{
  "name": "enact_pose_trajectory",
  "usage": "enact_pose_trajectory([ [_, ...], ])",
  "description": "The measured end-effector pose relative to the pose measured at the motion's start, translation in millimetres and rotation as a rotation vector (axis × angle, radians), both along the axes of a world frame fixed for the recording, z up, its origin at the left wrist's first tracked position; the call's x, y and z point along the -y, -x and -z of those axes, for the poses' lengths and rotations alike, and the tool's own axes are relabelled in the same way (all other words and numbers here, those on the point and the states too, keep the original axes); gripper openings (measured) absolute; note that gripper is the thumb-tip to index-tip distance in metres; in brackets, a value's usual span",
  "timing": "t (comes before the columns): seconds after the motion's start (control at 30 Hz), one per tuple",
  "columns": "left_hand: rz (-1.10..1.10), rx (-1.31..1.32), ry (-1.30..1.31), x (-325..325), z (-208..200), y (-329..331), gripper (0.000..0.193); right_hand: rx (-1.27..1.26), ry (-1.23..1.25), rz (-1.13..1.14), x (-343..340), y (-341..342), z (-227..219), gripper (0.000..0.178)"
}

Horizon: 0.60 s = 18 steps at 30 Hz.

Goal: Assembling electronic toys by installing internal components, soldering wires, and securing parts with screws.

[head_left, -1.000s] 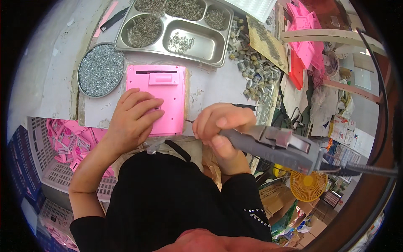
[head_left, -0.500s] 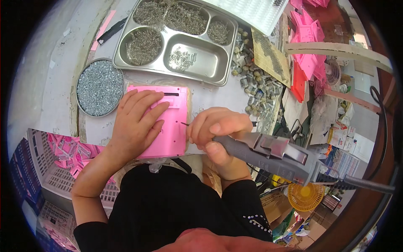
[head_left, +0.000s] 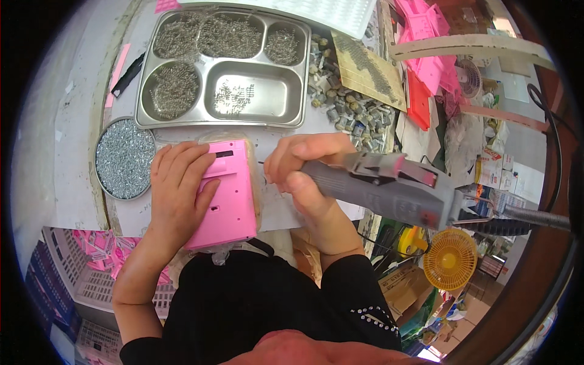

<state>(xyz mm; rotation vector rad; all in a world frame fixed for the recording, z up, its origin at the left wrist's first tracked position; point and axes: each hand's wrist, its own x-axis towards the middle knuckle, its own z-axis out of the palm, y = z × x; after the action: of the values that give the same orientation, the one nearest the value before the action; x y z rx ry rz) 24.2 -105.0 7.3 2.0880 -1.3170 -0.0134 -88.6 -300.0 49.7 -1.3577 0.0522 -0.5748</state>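
Observation:
A pink plastic casing (head_left: 226, 224) lies face up near the table's front edge, with a dark slot, a raised tab and several small holes. My left hand (head_left: 178, 182) rests on its left side, fingers stretched over the top and thumb apart. Wrapped round the front of a grey electric screwdriver (head_left: 383, 190) is my right hand (head_left: 309, 167). The screwdriver lies nearly level, its thin bit pointing left, just right of the casing's edge. Beneath the casing a pale, plastic-wrapped pad (head_left: 256, 182) shows along the right.
Beyond my hands stands a metal compartment tray (head_left: 257, 121) with small springs. Left of the casing is a round dish (head_left: 125, 159) of screws. Small motors (head_left: 350, 109) lie heaped right of the tray. A cable (head_left: 535, 217) trails from the screwdriver. A white crate (head_left: 100, 285) holds pink parts lower left.
The whole view has shifted and turned slightly. The screwdriver bit has moved from the casing's right edge to a little way off it. My left index finger has drawn back from the tab.

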Motion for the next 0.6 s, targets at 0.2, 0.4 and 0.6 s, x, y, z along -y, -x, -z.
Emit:
enact_pose_trajectory([
  [0.2, 0.024, -0.016, -0.046, -2.2, 1.3, -0.4, 0.047, 0.012, 0.027, -0.050, 7.0, 4.0, 2.8, 0.036],
  [0.4, 0.130, 0.051, -0.025, -23.6, -15.3, 18.6, 0.046, 0.060, 0.020, -0.079, -0.8, 11.9, 6.5, 0.037],
  [0.6, 0.175, 0.009, -0.097, -31.4, -4.1, 40.6, 0.041, 0.084, 0.178, -0.058, -1.0, 0.2, 23.1, 0.034],
])
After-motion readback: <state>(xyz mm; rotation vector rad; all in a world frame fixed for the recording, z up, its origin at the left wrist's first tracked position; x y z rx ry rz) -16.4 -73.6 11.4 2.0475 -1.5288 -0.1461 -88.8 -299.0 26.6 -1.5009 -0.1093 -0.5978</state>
